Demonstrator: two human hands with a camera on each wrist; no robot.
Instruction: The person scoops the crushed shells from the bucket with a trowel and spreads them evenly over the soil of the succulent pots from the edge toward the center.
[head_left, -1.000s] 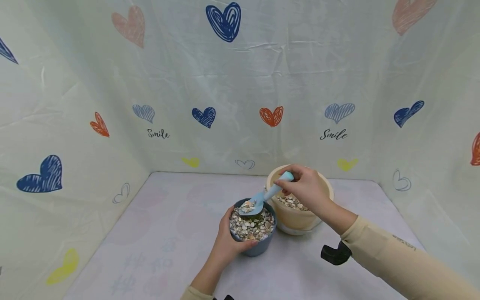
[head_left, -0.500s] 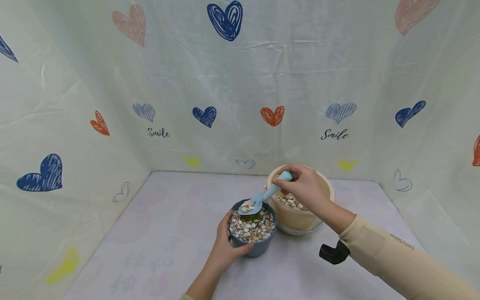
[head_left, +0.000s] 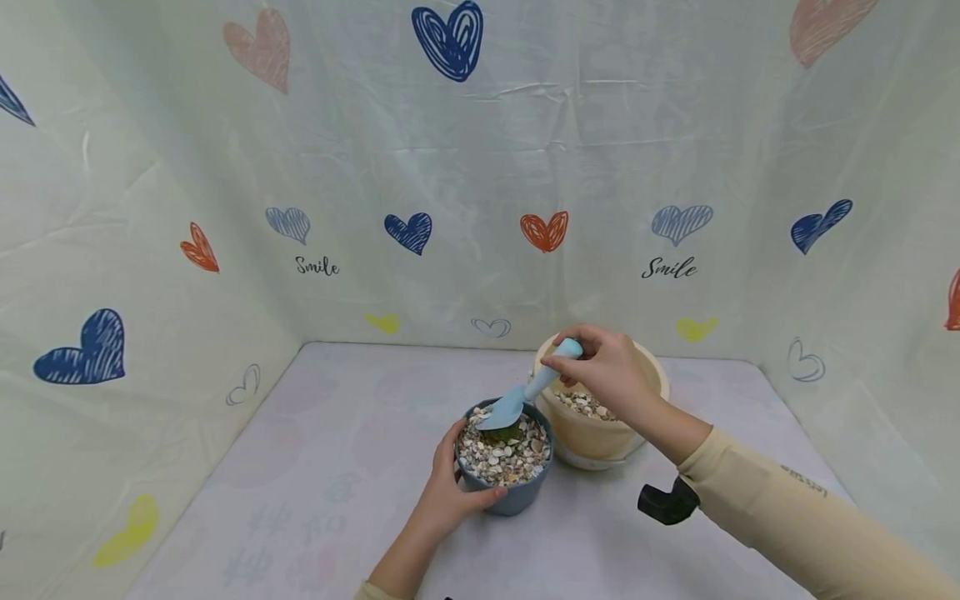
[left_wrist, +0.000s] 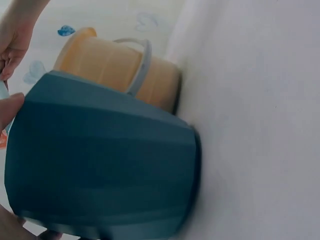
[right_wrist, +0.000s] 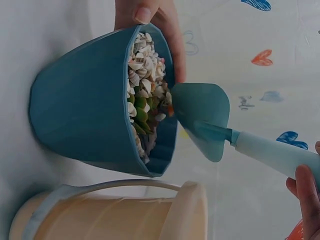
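Note:
A blue-grey flower pot stands on the table, filled with small shells. In the right wrist view, a green succulent shows among them. My left hand grips the pot from its left side, thumb at the front near the rim. With my right hand I pinch the pale handle of a light-blue toy shovel. Its blade is tilted over the back of the pot, with its underside partly turned up toward the head view. Loose shells lie just beneath the blade's edge.
Behind and to the right of the pot stands a cream bucket with shells in its bottom. A grey bucket handle hangs along its side. A heart-printed curtain closes off the table's back and sides.
The shovel's blade has tipped over, and the shells that lay on it have slid into the pot. The left hand and pot have hardly moved.

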